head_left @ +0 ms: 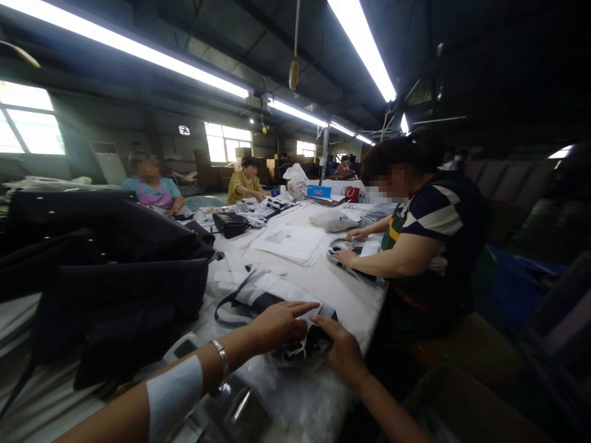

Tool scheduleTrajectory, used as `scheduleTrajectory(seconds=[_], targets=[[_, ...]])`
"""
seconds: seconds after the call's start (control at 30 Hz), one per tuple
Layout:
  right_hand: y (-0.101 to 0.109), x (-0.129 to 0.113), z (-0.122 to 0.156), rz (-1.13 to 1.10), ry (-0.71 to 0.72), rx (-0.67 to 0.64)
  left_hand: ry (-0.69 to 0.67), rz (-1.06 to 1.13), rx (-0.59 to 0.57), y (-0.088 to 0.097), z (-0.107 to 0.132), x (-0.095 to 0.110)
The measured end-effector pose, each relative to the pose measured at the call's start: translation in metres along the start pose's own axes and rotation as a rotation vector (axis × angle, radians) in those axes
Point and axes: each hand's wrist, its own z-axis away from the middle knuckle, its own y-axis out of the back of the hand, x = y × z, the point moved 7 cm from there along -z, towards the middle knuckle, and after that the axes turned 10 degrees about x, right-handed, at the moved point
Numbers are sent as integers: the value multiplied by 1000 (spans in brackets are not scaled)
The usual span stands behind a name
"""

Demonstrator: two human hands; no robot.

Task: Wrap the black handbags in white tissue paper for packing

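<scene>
A dark bag point(263, 300) with a shoulder strap lies on the table in front of me, partly covered by white wrapping and clear plastic. My left hand point(284, 323) rests over its near side, index finger stretched out and the other fingers bent. At the bag's right end is my right hand point(345, 354), its index finger pointing towards the left fingertips; its other fingers are partly hidden. Both hands touch the wrapped bag, and neither visibly grips it. A pale cord point(299, 351) hangs just below my left fingers. Clear plastic point(286, 391) spreads towards me.
Large black bags point(133, 289) are heaped on the left. A stack of white sheets point(290, 243) lies beyond my hands. At right, a co-worker point(425, 227) handles a strap. More people sit farther back, near a small black bag point(229, 224) and a blue box point(318, 191).
</scene>
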Motion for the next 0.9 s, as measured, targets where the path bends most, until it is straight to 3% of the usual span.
scheduleTrajectory(seconds=[0.17,0.57,0.67,0.8,0.9], targets=[[-1,1,1,15,10,-5,-83,12,-48,7,-11,10],[-5,6,4,81,62,-40,-192,-109,-121,56,-10,41],[-5,3,3,111,89,-43,-123,-176,-127,62,-5,53],[-4,-3,0,147,136,-69,59,-185,-119,56,9,82],[0,-12,5,166,171,-100,157,101,-148,40,23,116]])
